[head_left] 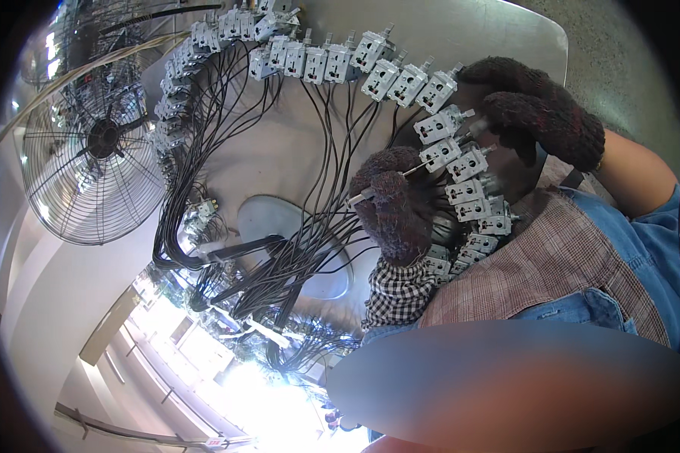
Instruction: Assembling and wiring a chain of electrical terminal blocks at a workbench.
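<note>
A curving row of small grey metal boxes (382,78), each with a short shaft and black wires, lies across the metal table. My left hand (393,204), in a dark knitted glove with a checked cuff, is closed around a thin metal rod-like tool (415,171). The tool's tip reaches a box (440,153) in the near part of the row. My right hand (540,109), gloved too, hovers by the shafts on the row's right side, its fingers stretched out and apart. Whether its fingertips touch a box (438,92) is hard to tell.
Black wires (279,283) run from the boxes into a thick bundle at the left. A caged fan (102,140) stands at the far left. On the table (499,34) a pale round disc (261,215) lies partly under the wires. More boxes (177,83) line the left side.
</note>
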Motion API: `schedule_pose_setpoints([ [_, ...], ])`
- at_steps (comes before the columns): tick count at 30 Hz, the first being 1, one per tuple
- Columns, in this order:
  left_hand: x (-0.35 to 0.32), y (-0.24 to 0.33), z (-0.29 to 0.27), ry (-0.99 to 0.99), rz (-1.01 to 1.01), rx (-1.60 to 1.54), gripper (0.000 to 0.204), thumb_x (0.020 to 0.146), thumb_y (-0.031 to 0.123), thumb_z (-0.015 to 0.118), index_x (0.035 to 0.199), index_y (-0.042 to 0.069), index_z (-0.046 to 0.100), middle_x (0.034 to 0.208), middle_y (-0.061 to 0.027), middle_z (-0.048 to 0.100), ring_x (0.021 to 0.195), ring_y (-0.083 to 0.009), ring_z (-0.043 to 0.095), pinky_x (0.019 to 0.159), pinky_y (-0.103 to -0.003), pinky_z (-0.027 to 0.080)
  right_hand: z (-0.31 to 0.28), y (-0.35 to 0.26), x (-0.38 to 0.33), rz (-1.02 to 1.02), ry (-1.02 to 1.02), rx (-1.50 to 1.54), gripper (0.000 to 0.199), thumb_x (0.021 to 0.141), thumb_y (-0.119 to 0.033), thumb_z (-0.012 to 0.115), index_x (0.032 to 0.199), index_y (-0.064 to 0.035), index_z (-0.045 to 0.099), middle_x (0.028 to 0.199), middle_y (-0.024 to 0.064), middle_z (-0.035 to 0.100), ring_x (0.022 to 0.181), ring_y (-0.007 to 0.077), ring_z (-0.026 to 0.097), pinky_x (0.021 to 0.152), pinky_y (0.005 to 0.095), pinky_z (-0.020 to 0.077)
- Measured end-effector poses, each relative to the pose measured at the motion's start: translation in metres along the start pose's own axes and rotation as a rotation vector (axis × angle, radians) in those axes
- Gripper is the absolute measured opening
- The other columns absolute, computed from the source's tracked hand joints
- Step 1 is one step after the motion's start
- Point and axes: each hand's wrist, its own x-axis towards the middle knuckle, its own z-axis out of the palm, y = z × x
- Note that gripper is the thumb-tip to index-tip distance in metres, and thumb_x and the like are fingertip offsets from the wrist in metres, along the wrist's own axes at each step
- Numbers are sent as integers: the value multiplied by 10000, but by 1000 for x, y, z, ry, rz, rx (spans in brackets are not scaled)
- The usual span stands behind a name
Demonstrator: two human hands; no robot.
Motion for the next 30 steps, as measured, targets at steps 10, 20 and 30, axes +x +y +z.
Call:
schedule_pose_setpoints([
  [10,-1,-3,2,84,112,14,386,922,304,567,1007,-72,559,963,-163,590,904,-250,606,787,-372,552,-9,11,6,-148,-22,8,477,913,-316,591,1307,-66,491,1005,80,652,821,143,651,626,259,560],
  [20,4,-2,5,-27,246,83,321,925,263,557,992,-51,569,975,-164,594,917,-250,602,803,-377,539,-5,0,-6,-125,-39,12,439,921,-296,574,1282,-57,504,1054,102,625,759,118,615,559,231,522],
  [30,4,-4,7,4,154,-12,311,912,251,572,979,-53,572,965,-158,592,829,-245,625,715,-364,585,-7,7,3,-31,-65,-72,388,942,-339,537,1216,-66,564,726,60,621,494,105,577,455,227,501],
])
